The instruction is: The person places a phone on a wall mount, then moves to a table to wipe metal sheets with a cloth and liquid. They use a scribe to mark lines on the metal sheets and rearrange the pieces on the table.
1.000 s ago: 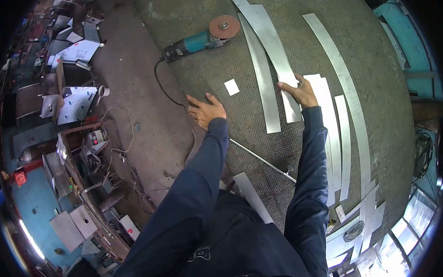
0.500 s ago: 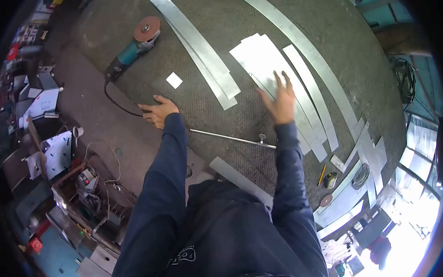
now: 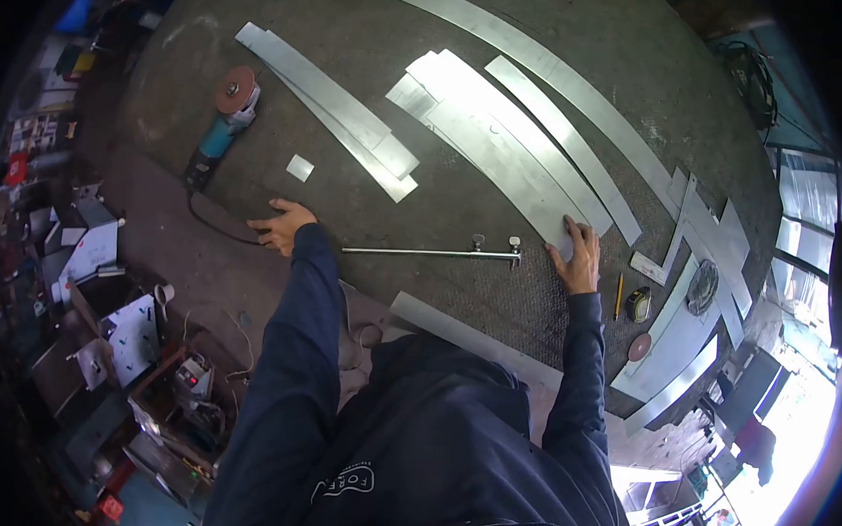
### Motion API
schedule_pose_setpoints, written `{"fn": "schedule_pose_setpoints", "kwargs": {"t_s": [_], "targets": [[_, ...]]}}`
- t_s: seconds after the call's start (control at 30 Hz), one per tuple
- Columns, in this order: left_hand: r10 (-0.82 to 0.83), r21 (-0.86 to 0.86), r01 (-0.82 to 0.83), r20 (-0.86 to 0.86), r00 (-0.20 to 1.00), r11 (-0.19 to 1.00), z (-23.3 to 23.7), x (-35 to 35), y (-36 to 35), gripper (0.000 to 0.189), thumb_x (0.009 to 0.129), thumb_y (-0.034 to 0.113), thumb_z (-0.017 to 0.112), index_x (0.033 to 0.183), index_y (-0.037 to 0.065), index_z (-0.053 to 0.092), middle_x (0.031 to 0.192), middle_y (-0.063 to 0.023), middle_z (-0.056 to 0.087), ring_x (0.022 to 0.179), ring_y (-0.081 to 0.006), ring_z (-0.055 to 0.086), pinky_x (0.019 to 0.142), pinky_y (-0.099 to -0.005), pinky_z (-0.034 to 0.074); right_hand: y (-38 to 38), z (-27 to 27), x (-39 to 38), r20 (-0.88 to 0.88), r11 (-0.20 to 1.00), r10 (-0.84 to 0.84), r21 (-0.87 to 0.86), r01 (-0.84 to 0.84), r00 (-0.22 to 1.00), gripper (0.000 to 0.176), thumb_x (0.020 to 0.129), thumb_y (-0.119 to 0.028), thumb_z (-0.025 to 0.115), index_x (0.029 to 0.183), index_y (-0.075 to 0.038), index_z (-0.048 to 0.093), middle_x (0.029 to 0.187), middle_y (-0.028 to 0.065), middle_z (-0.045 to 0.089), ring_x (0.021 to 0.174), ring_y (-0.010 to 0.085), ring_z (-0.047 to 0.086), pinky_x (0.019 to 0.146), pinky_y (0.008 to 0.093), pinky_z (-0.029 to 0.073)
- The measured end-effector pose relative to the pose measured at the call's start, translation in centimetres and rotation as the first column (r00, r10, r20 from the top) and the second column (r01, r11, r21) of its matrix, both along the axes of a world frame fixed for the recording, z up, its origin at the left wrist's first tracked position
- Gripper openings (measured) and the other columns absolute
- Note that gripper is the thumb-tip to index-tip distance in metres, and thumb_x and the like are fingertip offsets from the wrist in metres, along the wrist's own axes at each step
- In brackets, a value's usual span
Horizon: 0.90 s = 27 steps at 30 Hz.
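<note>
My left hand lies with its fingers spread at the near edge of the worktable, beside the angle grinder's cord. My right hand touches the near end of a stack of curved sheet-metal strips, its thumb and fingers apart. Between the hands lies a thin metal rod with two small thumbscrews, probably a trammel or marking gauge. A small square metal piece rests beyond my left hand. Two overlapping strips lie further back.
The angle grinder lies at the left. A long curved strip spans the back. To the right are a metal square, pencil, tape measure, disc and more sheet pieces. A flat strip lies by my body.
My right hand has moved from above the middle of the strip stack to its near end. My left hand stays at the table edge. The view has shifted, and the rod's right end now shows.
</note>
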<state>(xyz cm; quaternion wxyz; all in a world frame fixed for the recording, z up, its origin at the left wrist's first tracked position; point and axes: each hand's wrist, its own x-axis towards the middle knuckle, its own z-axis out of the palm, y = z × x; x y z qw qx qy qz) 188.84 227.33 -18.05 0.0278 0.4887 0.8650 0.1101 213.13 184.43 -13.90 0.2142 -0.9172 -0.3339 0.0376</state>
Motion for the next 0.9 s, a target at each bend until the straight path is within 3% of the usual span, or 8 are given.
{"fn": "schedule_pose_setpoints", "kwargs": {"t_s": [0.17, 0.23, 0.4, 0.5, 0.67, 0.73, 0.9], "targets": [[0.012, 0.004, -0.012, 0.035, 0.999, 1.000, 0.2, 0.2, -0.2, 0.075, 0.095, 0.051, 0.040, 0.150, 0.002, 0.026, 0.129, -0.0361, 0.046, 0.114, -0.0452, 0.057, 0.086, -0.0539, 0.053, 1.7, 0.2, -1.0, -0.023, 0.999, 0.017, 0.051, -0.016, 1.000, 0.067, 0.069, -0.016, 0.084, 0.131, -0.009, 0.058, 0.116, 0.0142, 0.053, 0.109, 0.0322, 0.054, 0.095, 0.0437, 0.046], [0.020, 0.048, -0.017, -0.047, 0.999, 0.999, -0.3, 0.1, 0.0, 0.074, 0.095, 0.051, 0.041, 0.149, 0.002, 0.028, 0.124, -0.0339, 0.049, 0.110, -0.0440, 0.059, 0.083, -0.0530, 0.054, 2.1, -0.2, -1.1, -0.032, 0.997, 0.023, 0.077, -0.021, 0.999, 0.068, 0.069, -0.015, 0.084, 0.131, -0.009, 0.058, 0.116, 0.0142, 0.053, 0.109, 0.0325, 0.054, 0.096, 0.0438, 0.046], [0.015, 0.033, -0.014, -0.031, 0.999, 0.999, -0.4, -0.1, 0.0, 0.075, 0.095, 0.051, 0.042, 0.149, 0.001, 0.028, 0.121, -0.0328, 0.050, 0.108, -0.0431, 0.060, 0.082, -0.0527, 0.054, 2.7, 0.3, -1.1, -0.162, 0.999, 0.025, -0.028, -0.030, 0.987, 0.071, 0.067, -0.011, 0.083, 0.133, -0.012, 0.055, 0.120, 0.0142, 0.052, 0.111, 0.0334, 0.052, 0.099, 0.0444, 0.044], [0.015, 0.021, -0.014, -0.015, 1.000, 1.000, -0.1, 0.1, -0.1, 0.075, 0.095, 0.052, 0.042, 0.149, 0.001, 0.028, 0.122, -0.0334, 0.049, 0.109, -0.0433, 0.060, 0.083, -0.0532, 0.053, 2.9, 1.0, -1.4, -0.216, 0.997, 0.075, 0.001, -0.077, 0.974, 0.072, 0.066, -0.007, 0.080, 0.132, -0.012, 0.054, 0.122, 0.0148, 0.051, 0.113, 0.0335, 0.051, 0.100, 0.0450, 0.044], [0.022, 0.020, -0.021, -0.055, 0.998, 1.000, -0.9, 0.0, 0.2, 0.076, 0.095, 0.052, 0.041, 0.149, 0.001, 0.028, 0.124, -0.0339, 0.048, 0.110, -0.0435, 0.059, 0.083, -0.0535, 0.053, 3.5, 1.6, -3.5, -0.140, 0.995, 0.098, 0.036, -0.094, 0.985, 0.073, 0.067, -0.005, 0.075, 0.135, -0.011, 0.051, 0.128, 0.0158, 0.049, 0.118, 0.0356, 0.049, 0.100, 0.0451, 0.042], [0.028, 0.015, -0.027, -0.040, 0.999, 1.000, -0.9, -0.1, 0.2, 0.077, 0.095, 0.052, 0.041, 0.150, 0.001, 0.027, 0.124, -0.0341, 0.048, 0.111, -0.0438, 0.059, 0.083, -0.0540, 0.052, 4.0, 1.9, -4.6, -0.013, 1.000, -0.012, -0.012, 0.011, 1.000, 0.075, 0.070, -0.005, 0.073, 0.139, -0.007, 0.046, 0.131, 0.0159, 0.049, 0.120, 0.0370, 0.048, 0.101, 0.0459, 0.041], [0.020, 0.028, -0.019, -0.033, 0.999, 0.999, -0.9, -0.1, 0.1, 0.077, 0.094, 0.053, 0.041, 0.150, 0.001, 0.027, 0.124, -0.0340, 0.048, 0.111, -0.0448, 0.058, 0.084, -0.0545, 0.052, 3.6, 0.8, -5.8, -0.057, 0.997, -0.074, -0.029, 0.072, 0.996, 0.078, 0.070, -0.007, 0.072, 0.142, -0.003, 0.043, 0.124, 0.0171, 0.050, 0.115, 0.0372, 0.049, 0.100, 0.0473, 0.041]]}}
